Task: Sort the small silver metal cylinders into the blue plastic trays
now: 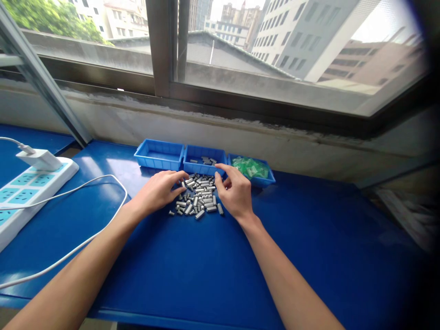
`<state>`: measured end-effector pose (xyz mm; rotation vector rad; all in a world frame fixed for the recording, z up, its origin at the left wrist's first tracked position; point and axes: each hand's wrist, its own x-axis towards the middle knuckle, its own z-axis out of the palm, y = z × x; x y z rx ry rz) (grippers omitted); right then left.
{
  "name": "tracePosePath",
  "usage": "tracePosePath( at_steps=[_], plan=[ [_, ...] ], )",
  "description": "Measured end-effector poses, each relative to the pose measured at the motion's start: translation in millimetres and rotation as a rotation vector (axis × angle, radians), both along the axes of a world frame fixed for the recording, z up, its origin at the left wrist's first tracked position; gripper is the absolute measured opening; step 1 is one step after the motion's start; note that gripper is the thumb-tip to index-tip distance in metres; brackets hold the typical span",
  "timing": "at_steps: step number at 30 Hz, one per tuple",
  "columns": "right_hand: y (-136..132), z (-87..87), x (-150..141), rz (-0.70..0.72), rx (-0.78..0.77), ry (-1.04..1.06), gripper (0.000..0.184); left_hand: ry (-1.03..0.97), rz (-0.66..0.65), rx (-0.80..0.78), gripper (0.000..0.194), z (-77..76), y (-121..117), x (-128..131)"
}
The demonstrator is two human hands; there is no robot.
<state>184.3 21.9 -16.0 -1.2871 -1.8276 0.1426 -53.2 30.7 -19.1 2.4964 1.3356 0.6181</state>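
Observation:
A loose pile of silvery metal standoffs and small screws [201, 197] lies on the blue tabletop between my hands. My left hand [160, 189] rests at the pile's left edge, thumb and forefinger apart around a few pieces; I cannot tell whether it touches them. My right hand [237, 190] is over the right side, forefinger and thumb apart, its fingertips at the front rim of the middle blue bin [202, 168]. Several metal standoffs [207, 160] lie in that bin. The curled fingers of the right hand are partly hidden.
An empty blue bin [160, 163] stands left of the middle one; the right bin [270, 179] holds green clear packets [250, 167]. A white power strip [37, 183] with a plugged charger [39, 159] and a looping white cable [122, 188] lie left. Behind are a wall and window.

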Motion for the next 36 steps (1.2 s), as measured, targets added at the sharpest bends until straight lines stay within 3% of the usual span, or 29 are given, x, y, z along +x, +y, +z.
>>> tracePosePath(
  at_steps=[7,13,18,22,28,36],
  plan=[
    [-4.8,0.1,-4.6,0.112,-0.050,-0.004,0.025,-0.147,0.091,0.007,0.042,8.5,-3.9,0.5],
    [-6.6,-0.8,-6.1,0.167,-0.099,0.002,0.025,0.019,0.047,0.018,0.024,2.7,-2.3,-0.1],
    [-7.3,0.9,-6.9,0.177,-0.108,0.017,0.024,0.084,0.079,0.028,0.023,1.6,-0.5,0.3],
    [-7.5,0.2,-7.3,0.200,-0.118,0.034,0.024,0.005,0.064,0.005,0.027,2.6,-0.7,0.9],
    [-7.6,-2.1,-7.5,0.220,-0.158,0.035,0.025,-0.078,0.083,-0.062,0.018,5.2,-1.9,-0.2],
    [-8.3,0.4,-7.5,0.234,-0.161,0.040,0.024,-0.160,0.119,-0.044,0.027,12.2,-4.3,2.4]
  ],
)
